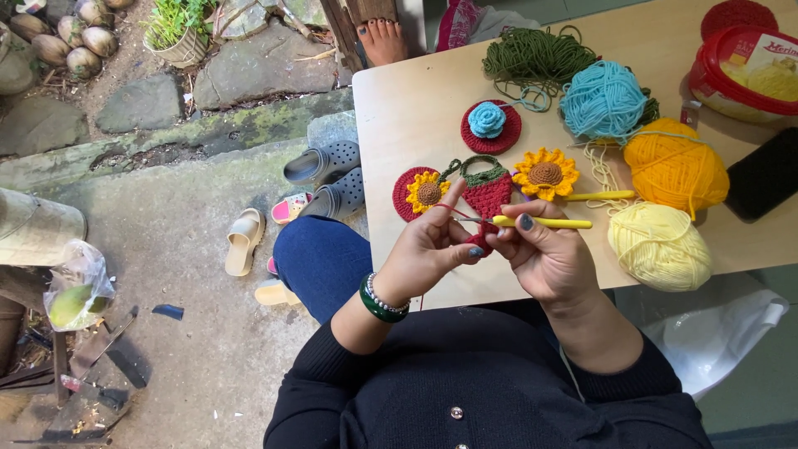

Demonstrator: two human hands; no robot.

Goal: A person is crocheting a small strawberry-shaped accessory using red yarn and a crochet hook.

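My right hand (544, 254) grips a yellow-handled crochet hook (544, 223) that points left. My left hand (428, 249) pinches a small red crochet piece (480, 241) at the hook's tip, with red yarn running over its raised forefinger. Just beyond my hands on the wooden table (407, 108) lie a red crocheted strawberry with a green top (489, 189), a red round with a sunflower (420, 194), a loose sunflower (545, 174) and a red round with a blue rose (490, 126).
Yarn balls lie to the right: blue (603, 100), orange (675, 166), pale yellow (661, 245) and loose green yarn (532, 58). A red-lidded tub (744, 71), a black phone (765, 175) and a second yellow hook (600, 196) are there too. Sandals (328, 179) lie on the ground.
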